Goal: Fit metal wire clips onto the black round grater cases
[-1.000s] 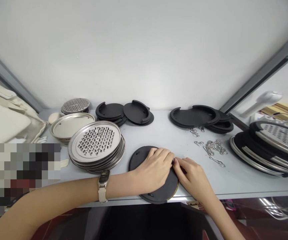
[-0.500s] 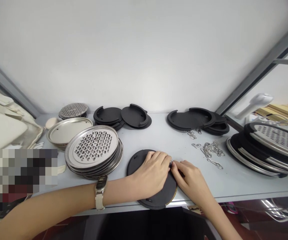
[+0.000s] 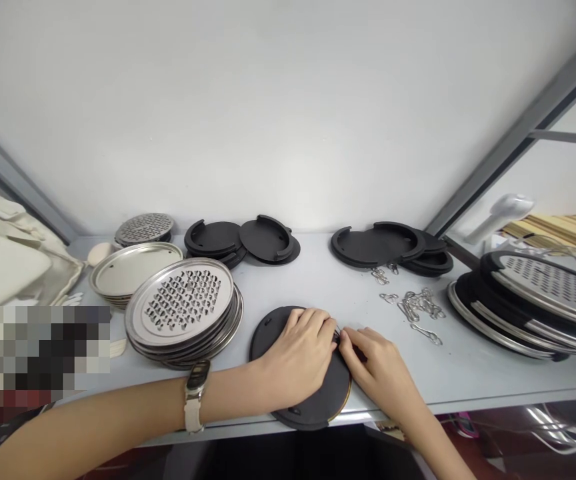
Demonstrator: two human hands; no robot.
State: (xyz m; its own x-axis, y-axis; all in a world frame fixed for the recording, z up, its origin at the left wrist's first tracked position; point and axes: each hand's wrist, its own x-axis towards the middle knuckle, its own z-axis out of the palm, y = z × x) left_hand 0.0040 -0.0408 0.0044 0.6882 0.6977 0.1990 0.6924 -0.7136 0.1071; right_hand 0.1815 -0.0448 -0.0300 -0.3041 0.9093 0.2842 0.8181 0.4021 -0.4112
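Note:
A round black plastic disc with a thin golden line along part of its rim lies at the front of the table. My left hand rests over it, fingers bent together and pressing it down. At the disc's right side, my right hand pinches a small metal wire clip between thumb and forefinger. Most of that clip is hidden by the fingertips. Several loose wire clips lie in a heap to the right of my right hand.
On the left stand a stack of round metal graters and a stack of plain metal discs. Black holders and more black holders lie along the wall. Graters in black holders are piled at right.
The view has tilted slightly, so everything sits a little lower and further left. Both hands keep their places on the disc; a bit more of the wire clip shows between them.

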